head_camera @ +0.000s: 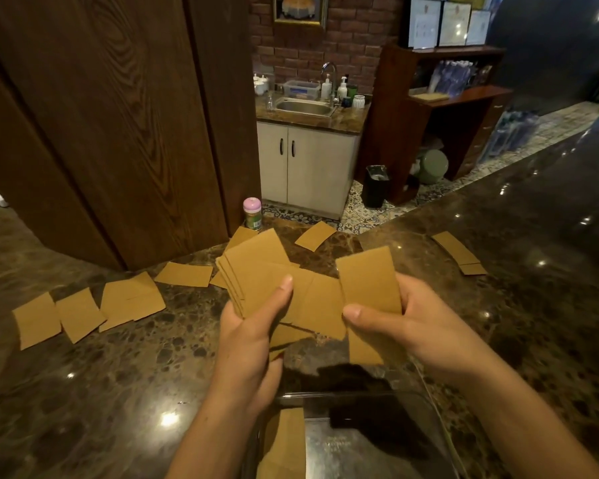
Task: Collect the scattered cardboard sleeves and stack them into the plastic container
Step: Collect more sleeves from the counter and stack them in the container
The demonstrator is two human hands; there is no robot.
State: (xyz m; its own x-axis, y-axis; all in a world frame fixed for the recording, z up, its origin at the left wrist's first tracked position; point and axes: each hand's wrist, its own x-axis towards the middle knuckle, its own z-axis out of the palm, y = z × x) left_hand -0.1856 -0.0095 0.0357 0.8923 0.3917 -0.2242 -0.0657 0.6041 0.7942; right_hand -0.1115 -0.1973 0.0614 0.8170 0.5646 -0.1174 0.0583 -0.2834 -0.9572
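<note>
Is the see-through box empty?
Not empty. Brown cardboard sleeves lie inside the plastic container, by its left wall. How many, I cannot tell.

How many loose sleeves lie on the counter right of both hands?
2: a long curved sleeve, and a shorter sleeve at its near end, seemingly overlapping it. Others could be hidden under them.

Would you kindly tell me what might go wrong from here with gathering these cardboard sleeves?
The stack in the left hand is fanned unevenly, so sleeves may slip out as the right hand adds its sleeve.
One loose sleeve lies by the counter's far edge; a careless reach could knock it to the floor.
</note>
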